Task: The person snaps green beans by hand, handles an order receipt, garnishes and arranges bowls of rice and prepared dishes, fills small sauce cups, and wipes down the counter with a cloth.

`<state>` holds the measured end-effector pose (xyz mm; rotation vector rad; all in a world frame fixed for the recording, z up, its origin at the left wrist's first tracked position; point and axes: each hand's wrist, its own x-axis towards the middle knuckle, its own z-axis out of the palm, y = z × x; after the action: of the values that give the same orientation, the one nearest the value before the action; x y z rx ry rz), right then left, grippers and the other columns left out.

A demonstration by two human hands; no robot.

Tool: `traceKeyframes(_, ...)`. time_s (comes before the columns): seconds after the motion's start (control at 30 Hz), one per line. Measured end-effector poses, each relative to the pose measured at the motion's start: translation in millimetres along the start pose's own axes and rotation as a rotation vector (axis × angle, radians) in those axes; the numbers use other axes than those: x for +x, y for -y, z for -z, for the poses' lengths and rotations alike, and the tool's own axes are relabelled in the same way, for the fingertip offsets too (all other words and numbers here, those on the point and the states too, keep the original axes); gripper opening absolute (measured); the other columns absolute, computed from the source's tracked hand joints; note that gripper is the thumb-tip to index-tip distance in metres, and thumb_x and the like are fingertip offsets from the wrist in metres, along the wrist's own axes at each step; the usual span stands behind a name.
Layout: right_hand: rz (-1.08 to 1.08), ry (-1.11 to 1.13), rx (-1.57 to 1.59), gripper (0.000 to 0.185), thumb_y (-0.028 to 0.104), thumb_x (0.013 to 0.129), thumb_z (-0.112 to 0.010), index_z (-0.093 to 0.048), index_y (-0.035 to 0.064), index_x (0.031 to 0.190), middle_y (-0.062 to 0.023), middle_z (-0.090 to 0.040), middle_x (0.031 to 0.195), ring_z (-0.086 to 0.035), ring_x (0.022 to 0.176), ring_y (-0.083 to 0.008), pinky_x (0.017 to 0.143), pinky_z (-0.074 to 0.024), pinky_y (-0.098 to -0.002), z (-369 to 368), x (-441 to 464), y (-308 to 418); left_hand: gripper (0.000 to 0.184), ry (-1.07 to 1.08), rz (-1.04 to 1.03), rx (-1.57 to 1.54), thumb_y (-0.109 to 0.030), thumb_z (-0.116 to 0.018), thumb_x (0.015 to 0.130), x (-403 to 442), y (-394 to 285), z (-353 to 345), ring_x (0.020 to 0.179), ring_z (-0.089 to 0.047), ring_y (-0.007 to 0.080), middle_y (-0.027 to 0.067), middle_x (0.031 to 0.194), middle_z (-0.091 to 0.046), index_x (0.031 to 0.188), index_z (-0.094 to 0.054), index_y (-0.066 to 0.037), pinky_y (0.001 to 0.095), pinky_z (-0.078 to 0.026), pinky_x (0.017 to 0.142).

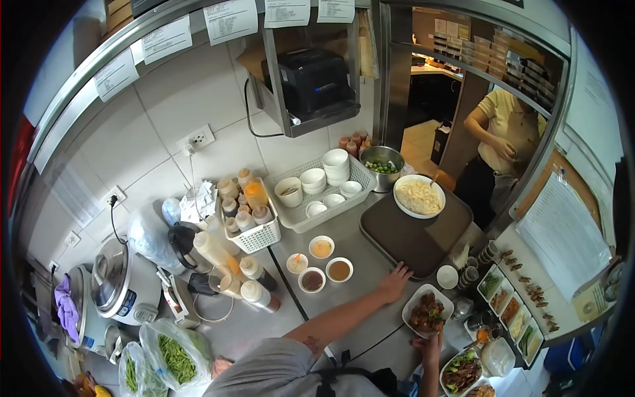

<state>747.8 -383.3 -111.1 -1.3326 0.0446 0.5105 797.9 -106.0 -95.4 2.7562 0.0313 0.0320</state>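
Note:
My left hand reaches across the counter, fingers spread over the near edge of a dark brown tray. On the tray's far side is a white bowl of rice with a utensil handle in it. My right hand is closed on the near rim of a square white dish of glazed meat pieces with green bits, to the right of the tray. Part of that hand is hidden below the dish. A plate of salad lies close to my right wrist.
Several small sauce bowls and squeeze bottles stand left of my forearm. Behind are a crate of white bowls and a metal bowl of green pieces. Condiment trays line the right side. Another person stands beyond the opening.

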Motion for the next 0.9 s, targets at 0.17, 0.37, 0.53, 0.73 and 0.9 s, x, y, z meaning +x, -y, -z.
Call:
traceKeyframes(0.17,-0.010,0.064,-0.002,0.071,0.051,0.090,-0.051,-0.023,0.0131,0.143,-0.0147,-0.056,0.108,-0.063,0.068,-0.0231,0.060,-0.0536,-0.0344,8,6,-3,0.073,-0.024,0.002,0.024,-0.018,-0.064,0.076,-12,-3,3,0.141,-0.016,0.0302,0.0126,0.146,-0.029,0.141,-0.031,-0.009,0.0500,-0.034,0.104)
traceKeyframes(0.37,-0.006,0.013,-0.023,0.060,0.049,0.093,-0.047,-0.032,0.0117,0.138,-0.0145,-0.059,0.107,-0.064,0.069,-0.0218,0.061,-0.0557,-0.0337,-3,-4,7,0.077,0.006,0.021,0.071,-0.019,-0.062,0.078,-26,-12,19,0.141,-0.015,0.0326,0.0150,0.148,-0.025,0.144,-0.025,-0.007,0.0488,-0.031,0.107)
traceKeyframes(0.53,0.028,-0.036,-0.121,0.072,0.041,0.094,-0.050,-0.012,0.0101,0.147,-0.0154,-0.066,0.092,-0.066,0.071,-0.0212,0.061,-0.0544,-0.0320,8,-17,-5,0.075,-0.191,-0.056,-0.261,-0.005,-0.060,0.075,-25,-20,3,0.134,-0.026,0.0415,0.0250,0.146,-0.026,0.142,-0.027,0.001,0.0451,-0.025,0.111)
traceKeyframes(0.73,0.404,-0.561,-0.520,0.024,0.014,0.086,-0.062,-0.066,0.0022,0.106,-0.0053,-0.069,0.076,-0.060,0.064,-0.0087,0.062,-0.0487,-0.0245,35,-135,83,0.045,-0.154,-0.261,-0.592,-0.005,-0.058,0.082,-120,-129,55,0.121,-0.043,0.0336,0.0196,0.127,-0.048,0.126,-0.051,-0.008,0.0421,-0.034,0.101)
traceKeyframes(0.9,0.530,-1.087,-0.475,0.031,0.022,0.087,-0.067,-0.060,0.0052,0.063,0.0018,-0.056,0.058,-0.048,0.055,-0.0024,0.052,-0.0373,-0.0176,101,-236,133,0.023,0.403,-0.285,-0.847,-0.012,-0.055,0.088,-168,-182,15,0.089,-0.060,0.0221,0.0117,0.091,-0.064,0.109,-0.063,-0.006,0.0337,-0.047,0.080)
